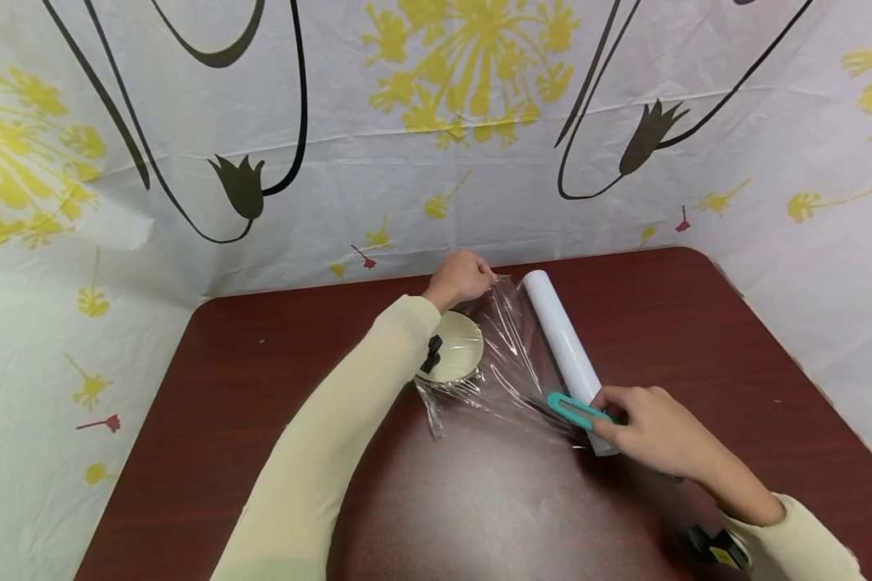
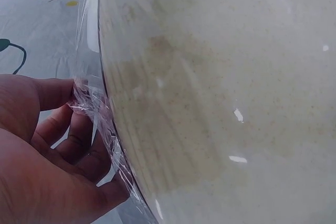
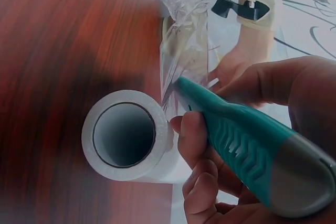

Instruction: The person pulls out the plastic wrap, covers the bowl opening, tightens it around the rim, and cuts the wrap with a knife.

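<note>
Dark red table (image 1: 225,387) under everything, both grips working over it
Clear film (image 1: 509,347) runs between the two grips, dish to roll, creased and looking fairly taut
White roll (image 1: 563,345) lies just left of and beyond the right grip, near end close by those fingers
Pale round dish (image 1: 462,343) sits on the near side of the left grip, film over its top
Left hand (image 1: 461,278): thumb and fingers pinching the film's far edge
Right hand (image 1: 654,428): wrapped round a teal cutter (image 1: 577,410), nose at the film just left of that grip; can't tell if the blade is through
Step, my read: cutting the sheet free of the roll
Next move calls for steady tension from the left, blade drawn alongside the roll, clear of the pinching fingers
</note>
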The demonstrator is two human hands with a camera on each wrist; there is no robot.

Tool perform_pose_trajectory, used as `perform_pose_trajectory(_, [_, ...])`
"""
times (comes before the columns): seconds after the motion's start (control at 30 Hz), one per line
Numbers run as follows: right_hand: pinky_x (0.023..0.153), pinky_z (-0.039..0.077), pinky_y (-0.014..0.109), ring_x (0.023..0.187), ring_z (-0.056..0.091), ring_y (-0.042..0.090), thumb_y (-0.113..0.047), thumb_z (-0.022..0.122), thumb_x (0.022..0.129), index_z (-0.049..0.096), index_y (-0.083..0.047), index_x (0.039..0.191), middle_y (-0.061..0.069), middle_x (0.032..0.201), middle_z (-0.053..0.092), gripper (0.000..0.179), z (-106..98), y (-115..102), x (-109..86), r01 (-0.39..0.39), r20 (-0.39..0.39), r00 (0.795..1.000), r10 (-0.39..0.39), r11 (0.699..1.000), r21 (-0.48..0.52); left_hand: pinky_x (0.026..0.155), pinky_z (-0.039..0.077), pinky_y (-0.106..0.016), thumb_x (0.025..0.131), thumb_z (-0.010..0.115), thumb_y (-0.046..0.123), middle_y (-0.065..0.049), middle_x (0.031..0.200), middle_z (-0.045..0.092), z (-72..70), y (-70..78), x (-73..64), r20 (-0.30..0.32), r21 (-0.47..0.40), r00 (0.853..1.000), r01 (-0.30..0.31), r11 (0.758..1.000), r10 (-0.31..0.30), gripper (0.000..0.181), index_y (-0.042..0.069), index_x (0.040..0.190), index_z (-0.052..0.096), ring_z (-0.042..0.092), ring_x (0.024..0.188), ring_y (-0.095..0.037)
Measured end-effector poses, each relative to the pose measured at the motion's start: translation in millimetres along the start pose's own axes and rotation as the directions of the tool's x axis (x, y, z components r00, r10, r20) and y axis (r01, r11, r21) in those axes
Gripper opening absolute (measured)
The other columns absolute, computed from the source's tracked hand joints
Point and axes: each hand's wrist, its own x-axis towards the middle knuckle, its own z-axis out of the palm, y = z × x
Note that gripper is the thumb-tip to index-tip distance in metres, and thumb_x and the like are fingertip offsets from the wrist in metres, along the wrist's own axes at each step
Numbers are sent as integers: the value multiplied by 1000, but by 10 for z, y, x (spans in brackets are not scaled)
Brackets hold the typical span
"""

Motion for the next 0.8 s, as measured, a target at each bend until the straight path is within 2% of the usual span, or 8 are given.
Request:
perform_pose_trajectory(0.1, [55,36,26,57,43,4,-17,70,92,72,-23,94,-18,64,55,6,7,4,-54,9,-2,1000,-9,1000,-4,90,57,-33,112,61,28,6,124,80,-85,79,-160,4,-12,1000,-2,1000,2,28,20,115,88,72,108,-16])
perform_pose_trajectory(0.13, [55,36,26,57,42,4,-17,71,92,72,-24,93,-19,64,55,7,10,7,-73,10,-2,1000,-10,1000,-4,88,57,-33,112,61,33,8,123,80,-26,13,-74,-1,-23,1000,-3,1000,3,29,22,113,88,72,105,-15])
perform_pose_trajectory(0.27, [55,35,25,57,41,2,-18,73,91,72,-26,93,-21,63,54,8,22,26,-144,19,-2,1000,-19,1000,-5,87,57,-34,111,61,34,10,117,80,17,-47,15,3,-27,1000,5,1000,-5,29,25,110,89,72,99,-13])
perform_pose_trajectory(0.33, [55,35,25,56,39,2,-18,73,91,71,-27,93,-21,62,51,9,25,34,-174,23,1,1000,-23,1000,-2,86,56,-32,111,62,34,10,116,81,21,-47,10,-10,-24,1000,1,1000,-1,28,25,109,89,72,99,-14])
perform_pose_trajectory(0.37, [55,34,25,56,39,1,-18,74,91,71,-27,93,-22,61,49,10,27,38,-187,29,0,1000,-29,1000,-3,88,56,-33,111,62,29,8,117,81,-49,31,-107,-11,-17,1000,2,1000,-3,27,22,110,89,72,102,-15])
perform_pose_trajectory(0.43, [55,34,24,56,38,1,-17,74,89,70,-27,92,-22,62,47,12,29,48,-212,37,-4,999,-37,999,-4,87,56,-32,110,63,28,6,116,81,-47,37,-133,-32,-15,999,-4,1000,4,26,21,110,89,72,102,-16])
perform_pose_trajectory(0.47, [55,34,24,56,38,0,-17,74,89,69,-27,92,-22,62,46,12,29,51,-223,43,-8,999,-43,999,-5,88,56,-32,111,63,27,4,119,81,-96,102,-233,-35,-19,999,-3,1000,2,27,18,113,88,72,105,-18])
perform_pose_trajectory(0.8, [55,33,23,57,36,-2,-13,75,87,67,-30,90,-22,63,43,19,18,58,-360,62,-7,998,-62,998,-15,88,54,-29,112,60,27,6,123,80,-92,77,-204,-29,-14,1000,-9,1000,8,29,19,115,88,71,107,-15])
